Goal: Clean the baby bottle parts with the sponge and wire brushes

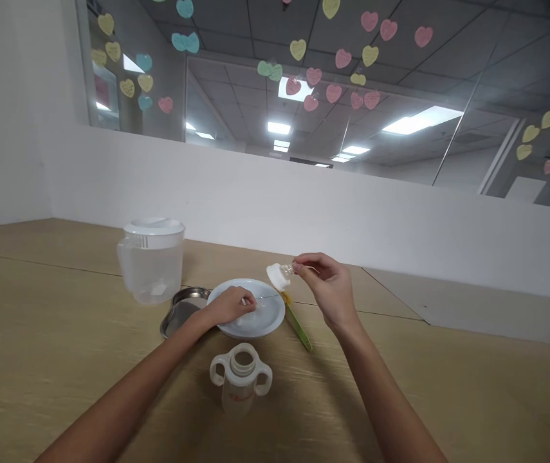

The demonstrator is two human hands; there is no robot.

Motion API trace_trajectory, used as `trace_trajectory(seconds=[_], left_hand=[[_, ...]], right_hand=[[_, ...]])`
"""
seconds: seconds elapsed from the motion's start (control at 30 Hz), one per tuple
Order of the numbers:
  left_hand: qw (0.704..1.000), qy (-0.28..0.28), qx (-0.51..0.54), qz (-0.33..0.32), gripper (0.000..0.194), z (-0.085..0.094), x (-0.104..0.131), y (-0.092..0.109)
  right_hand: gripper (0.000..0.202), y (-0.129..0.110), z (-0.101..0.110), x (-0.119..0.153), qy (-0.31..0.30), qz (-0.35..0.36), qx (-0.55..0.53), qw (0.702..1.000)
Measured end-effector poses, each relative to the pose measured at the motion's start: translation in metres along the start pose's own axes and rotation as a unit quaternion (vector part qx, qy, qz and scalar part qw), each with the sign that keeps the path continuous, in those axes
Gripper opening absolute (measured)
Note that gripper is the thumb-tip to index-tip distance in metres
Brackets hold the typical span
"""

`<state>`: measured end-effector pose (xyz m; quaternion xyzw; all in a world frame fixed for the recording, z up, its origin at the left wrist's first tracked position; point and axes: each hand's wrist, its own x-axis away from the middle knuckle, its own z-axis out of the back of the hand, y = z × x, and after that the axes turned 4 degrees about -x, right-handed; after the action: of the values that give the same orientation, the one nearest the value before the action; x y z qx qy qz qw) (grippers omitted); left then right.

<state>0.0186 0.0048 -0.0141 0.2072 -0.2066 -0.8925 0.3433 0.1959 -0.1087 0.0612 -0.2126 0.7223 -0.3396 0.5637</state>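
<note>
My right hand pinches the clear nipple of a white bottle cap, held tilted above the right edge of a white plate. Over the left part of that plate is my left hand, its fingers closed on a thin rod that points right. An open, two-handled baby bottle stands upright in front of the plate. Between the plate and my right arm lies a green-handled brush, its yellowish head near the plate's rim.
A lidded clear plastic pitcher stands at the back left. The metal kidney tray sits partly behind my left forearm, beside the plate. Behind the wooden table rises a white wall with a window bearing heart-shaped notes.
</note>
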Motion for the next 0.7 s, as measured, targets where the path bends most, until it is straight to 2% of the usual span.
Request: trace_trajectory(seconds=[0.13,0.23,0.37,0.43,0.5,0.6,0.7], left_hand=[[1.000,0.000,-0.008,0.007,0.026,-0.007,0.002,0.003],[1.000,-0.018,0.001,-0.001,0.027,-0.004,0.002,0.007],[0.997,-0.059,0.047,-0.017,0.031,0.019,0.006,0.022],[0.987,-0.079,0.135,-0.041,0.042,0.034,0.012,0.036],[0.969,-0.076,0.219,-0.082,0.055,0.045,0.020,0.051],[0.960,-0.060,0.258,-0.087,0.064,0.052,0.029,0.071],[0.971,-0.036,0.223,-0.082,0.055,0.051,0.033,0.085]], right_hand=[[0.009,0.002,-0.001,0.001,-0.007,-0.010,0.004,1.000],[0.009,0.003,-0.001,0.001,-0.008,-0.021,0.008,1.000],[0.009,0.007,-0.001,0.000,-0.017,-0.024,0.016,0.999],[0.009,0.009,-0.002,0.000,-0.021,-0.022,0.027,0.999],[0.010,0.010,-0.004,0.001,-0.021,-0.021,0.036,0.999],[0.013,0.009,-0.007,0.004,-0.024,-0.019,0.043,0.999],[0.019,0.006,-0.010,0.008,-0.023,-0.017,0.055,0.998]])
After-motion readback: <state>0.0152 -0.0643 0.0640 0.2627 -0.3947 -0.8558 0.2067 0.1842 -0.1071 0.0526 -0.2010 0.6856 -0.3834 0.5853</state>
